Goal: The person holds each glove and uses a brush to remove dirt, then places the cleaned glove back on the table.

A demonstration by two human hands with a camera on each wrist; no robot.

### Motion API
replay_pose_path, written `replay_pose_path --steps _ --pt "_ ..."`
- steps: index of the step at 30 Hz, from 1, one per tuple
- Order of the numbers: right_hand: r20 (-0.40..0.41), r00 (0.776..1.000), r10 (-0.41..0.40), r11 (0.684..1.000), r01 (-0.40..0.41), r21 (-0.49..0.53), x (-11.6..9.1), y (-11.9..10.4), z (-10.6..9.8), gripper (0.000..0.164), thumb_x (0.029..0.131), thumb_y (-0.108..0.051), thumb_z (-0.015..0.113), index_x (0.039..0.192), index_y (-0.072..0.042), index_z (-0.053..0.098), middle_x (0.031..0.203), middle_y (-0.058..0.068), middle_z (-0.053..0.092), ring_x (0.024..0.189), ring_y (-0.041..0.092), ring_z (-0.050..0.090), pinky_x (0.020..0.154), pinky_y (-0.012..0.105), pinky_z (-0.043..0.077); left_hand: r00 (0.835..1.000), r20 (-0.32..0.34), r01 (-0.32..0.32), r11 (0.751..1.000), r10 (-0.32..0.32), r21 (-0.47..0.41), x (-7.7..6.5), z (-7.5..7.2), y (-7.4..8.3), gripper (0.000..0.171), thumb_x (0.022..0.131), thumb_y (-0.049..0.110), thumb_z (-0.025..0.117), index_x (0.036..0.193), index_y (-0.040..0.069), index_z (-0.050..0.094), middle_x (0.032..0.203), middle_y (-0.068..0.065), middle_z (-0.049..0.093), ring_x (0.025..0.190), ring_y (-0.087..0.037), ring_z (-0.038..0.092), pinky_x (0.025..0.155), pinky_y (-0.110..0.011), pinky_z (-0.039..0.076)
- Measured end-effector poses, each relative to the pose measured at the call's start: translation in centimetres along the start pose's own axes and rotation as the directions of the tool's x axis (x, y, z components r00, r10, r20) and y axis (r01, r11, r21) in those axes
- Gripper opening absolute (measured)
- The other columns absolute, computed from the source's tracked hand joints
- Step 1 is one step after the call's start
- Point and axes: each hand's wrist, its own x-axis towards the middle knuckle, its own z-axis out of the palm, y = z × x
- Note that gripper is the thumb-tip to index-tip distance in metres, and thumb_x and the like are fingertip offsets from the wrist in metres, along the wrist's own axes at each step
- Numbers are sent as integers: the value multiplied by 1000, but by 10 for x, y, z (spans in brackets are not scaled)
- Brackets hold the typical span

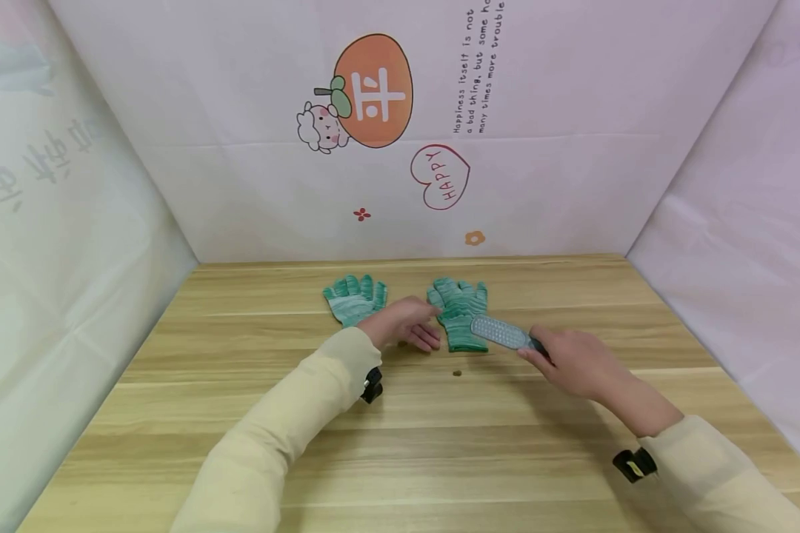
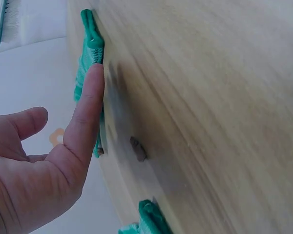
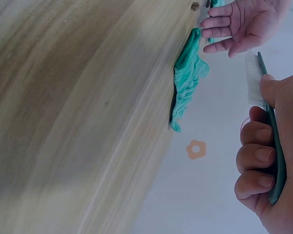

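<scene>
My right hand (image 1: pixel 576 363) grips a brush by its dark green handle (image 3: pixel 280 161). White bristles (image 3: pixel 254 80) stand out from the brush head (image 1: pixel 498 331), which is over the right edge of a green knitted glove (image 1: pixel 464 314) on the table. Its cuff lies nearest me and its fingers point to the back wall. Left of that glove, my left hand (image 1: pixel 410 323) hovers with fingers extended and holds nothing. A second green and white glove (image 1: pixel 353 298) lies farther left, its cuff partly hidden by my left hand.
A small brown bit (image 1: pixel 457 373) lies on the wooden table (image 1: pixel 440 459) in front of the right glove. White printed sheets (image 1: pixel 560 170) wall the table at the back and both sides. A black strap (image 1: pixel 372 385) is around my left wrist.
</scene>
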Motion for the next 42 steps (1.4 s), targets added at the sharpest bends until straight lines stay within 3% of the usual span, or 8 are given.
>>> replay_pose_path --steps 7,18,28,36,42 --pt "-16 1000 -22 1000 22 -16 5 0 -3 26 98 -30 60 83 -13 47 58 -7 37 48 7 34 45 25 29 1000 -5 -30 998 30 58 -8 -11 1 56 105 25 47 150 -1 27 109 -27 64 87 -33 69 71 -39 57" --pt "-13 1000 18 1000 -19 -17 12 1 -12 27 99 -31 58 84 -11 47 59 -4 36 49 10 34 46 27 28 995 -12 -95 990 97 103 -32 -28 5 49 105 24 47 146 0 35 112 -25 64 99 -36 66 75 -42 56" --pt "-37 999 37 999 -38 -10 17 8 -18 29 100 -30 57 83 -10 46 59 -2 35 48 11 32 45 27 26 975 -9 -212 951 220 225 -58 -47 1 36 105 28 46 131 5 51 115 -20 64 95 -27 68 79 -46 55" --pt "11 994 106 994 -106 15 22 19 -21 32 103 -35 50 87 -7 47 60 0 39 50 15 37 48 30 30 965 -59 -232 936 256 266 -76 -62 -1 35 104 29 48 129 5 52 114 -17 65 98 -29 67 73 -41 57" --pt "45 990 136 990 -137 26 23 31 -23 36 104 -38 44 88 -6 47 61 1 41 51 16 38 49 30 31 953 -76 -260 922 293 288 -86 -74 -4 36 104 28 47 128 2 51 119 -21 63 96 -25 68 80 -45 55"
